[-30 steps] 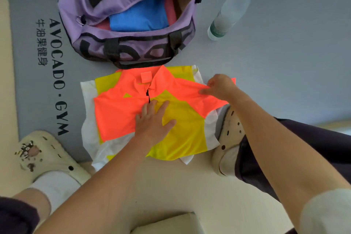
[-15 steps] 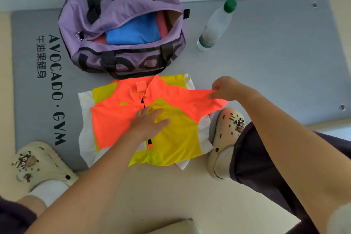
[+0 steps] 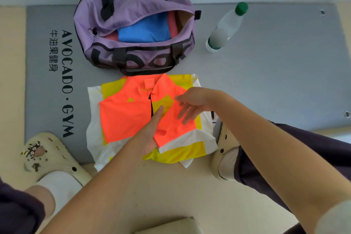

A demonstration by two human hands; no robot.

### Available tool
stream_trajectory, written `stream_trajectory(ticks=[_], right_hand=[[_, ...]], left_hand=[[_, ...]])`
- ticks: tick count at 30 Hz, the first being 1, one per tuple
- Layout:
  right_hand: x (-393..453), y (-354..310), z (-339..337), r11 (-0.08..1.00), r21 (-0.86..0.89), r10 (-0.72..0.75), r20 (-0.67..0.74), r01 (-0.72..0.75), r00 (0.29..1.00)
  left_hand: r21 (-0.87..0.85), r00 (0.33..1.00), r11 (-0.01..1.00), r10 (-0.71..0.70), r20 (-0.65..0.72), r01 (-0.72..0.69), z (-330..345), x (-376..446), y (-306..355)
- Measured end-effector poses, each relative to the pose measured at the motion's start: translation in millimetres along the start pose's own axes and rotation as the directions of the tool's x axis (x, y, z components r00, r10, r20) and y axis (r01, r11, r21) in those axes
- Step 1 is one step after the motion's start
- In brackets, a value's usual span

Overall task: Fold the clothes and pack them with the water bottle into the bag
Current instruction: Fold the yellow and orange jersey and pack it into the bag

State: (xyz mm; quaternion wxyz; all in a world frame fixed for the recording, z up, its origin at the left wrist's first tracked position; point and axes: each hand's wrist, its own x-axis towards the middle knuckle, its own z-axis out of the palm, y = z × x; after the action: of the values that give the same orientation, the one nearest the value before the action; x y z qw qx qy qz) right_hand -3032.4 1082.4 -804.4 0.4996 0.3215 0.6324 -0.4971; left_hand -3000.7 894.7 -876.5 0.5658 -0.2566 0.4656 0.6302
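Fingers (image 3: 187, 115) of the right hand (image 3: 193, 104) spread loosely over the folded sleeve (image 3: 171, 129), left hand (image 3: 152, 131) flat beneath; unpinned fabric may spring open.

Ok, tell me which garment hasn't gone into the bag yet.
The orange-and-yellow jersey, spread on the mat under both hands. The blue garment and the pink one beside it already lie inside the purple bag.

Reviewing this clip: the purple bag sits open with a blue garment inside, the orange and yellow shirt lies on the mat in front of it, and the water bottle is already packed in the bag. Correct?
Not quite. The head view shows the water bottle lying on the grey mat to the right of the purple bag, not packed in it. The rest holds: the bag is open with the blue garment inside, and the orange and yellow shirt lies in front.
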Motion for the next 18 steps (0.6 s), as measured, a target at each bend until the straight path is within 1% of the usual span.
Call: stream_trajectory(ticks=[1,2,3,4,5,7,8,9,10,11,12,13,15,17,18], right_hand=[[3,1,-2,0.996,-0.064,-0.062,-0.085,0.057,0.994],[7,4,-4,0.981,-0.148,-0.148,-0.178,0.122,0.973],[10,7,-5,0.955,-0.231,-0.245,-0.261,0.186,0.934],[15,10,-7,0.925,-0.290,-0.333,-0.313,0.245,0.889],[19,13,-7,0.906,-0.315,-0.385,-0.332,0.283,0.861],[27,16,-6,0.881,-0.357,-0.421,-0.289,0.311,0.860],[31,17,-6,0.857,-0.422,-0.423,-0.246,0.296,0.872],[35,19,-6,0.810,-0.525,-0.419,-0.210,0.260,0.884],[39,19,-7,0.744,-0.636,-0.407,-0.185,0.207,0.894],[43,20,-9,0.673,-0.723,-0.407,-0.187,0.155,0.894],[46,20,-11,0.633,-0.768,-0.393,-0.207,0.100,0.896],[48,20,-13,0.612,-0.788,-0.384,-0.228,0.061,0.895],[50,19,-18,0.617,-0.785,-0.390,-0.257,0.044,0.884],[50,15,-23,0.671,-0.736,-0.416,-0.271,0.091,0.868],[49,14,-25,0.715,-0.688,-0.413,-0.276,0.121,0.868]], left_hand=[[0.009,0.999,0.999,0.033,-0.008,-0.033,-4,1,-2],[0.069,0.998,0.996,0.060,-0.034,-0.057,-7,2,-4],[0.162,0.994,0.984,0.088,-0.070,-0.076,-11,1,-6],[0.255,0.987,0.963,0.121,-0.105,-0.091,-13,1,-8],[0.333,0.979,0.937,0.155,-0.133,-0.103,-15,1,-9],[0.432,0.963,0.894,0.207,-0.170,-0.116,-18,4,-10],[0.441,0.960,0.889,0.220,-0.174,-0.124,-17,5,-9],[0.414,0.960,0.901,0.220,-0.173,-0.132,-16,6,-7],[0.351,0.960,0.927,0.212,-0.185,-0.137,-16,7,-5],[0.279,0.955,0.951,0.201,-0.218,-0.136,-15,8,-2],[0.219,0.946,0.966,0.191,-0.260,-0.135,-16,7,1],[0.198,0.938,0.972,0.183,-0.296,-0.127,-18,7,4],[0.255,0.934,0.960,0.196,-0.298,-0.120,-21,6,3],[0.365,0.935,0.921,0.242,-0.261,-0.137,-22,5,-3],[0.415,0.928,0.899,0.265,-0.260,-0.140,-22,6,-6]])
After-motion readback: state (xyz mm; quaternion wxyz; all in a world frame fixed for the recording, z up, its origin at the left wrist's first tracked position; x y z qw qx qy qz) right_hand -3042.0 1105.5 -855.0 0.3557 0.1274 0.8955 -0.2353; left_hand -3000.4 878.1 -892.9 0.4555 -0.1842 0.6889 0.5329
